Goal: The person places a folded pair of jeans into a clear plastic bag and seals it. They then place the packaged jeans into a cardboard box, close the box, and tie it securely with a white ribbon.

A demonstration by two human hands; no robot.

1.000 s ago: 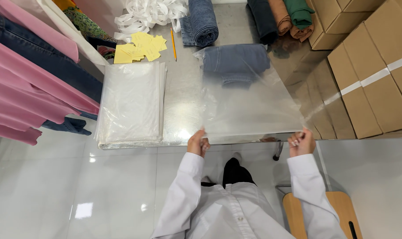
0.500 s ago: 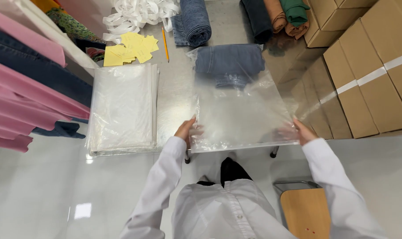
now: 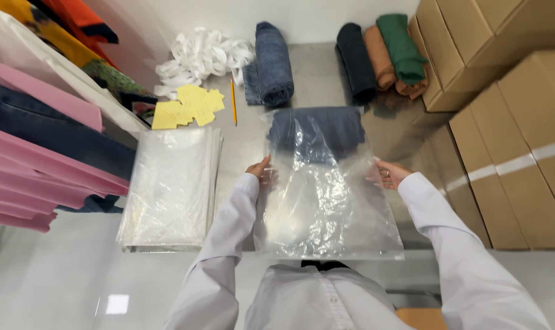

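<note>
1. The plastic bag point(image 3: 326, 201) is clear; the folded garment point(image 3: 317, 131) inside is dark blue.
2. The paper tags point(image 3: 186, 107) are yellow, the pencil point(image 3: 233, 102) orange.
3. The rolled cloths are blue point(image 3: 274, 61), black point(image 3: 355, 61), brown point(image 3: 381, 58) and green point(image 3: 401, 46).
4. The cardboard boxes point(image 3: 503, 91) are tan.

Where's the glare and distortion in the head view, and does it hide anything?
Head view: overhead light glares off the clear plastic bag between left hand and right hand, veiling the folded dark blue cloth inside; a bright spot reflects on the glossy white floor; wide-angle bending tilts the brown cardboard boxes; focus stays sharp.
</note>
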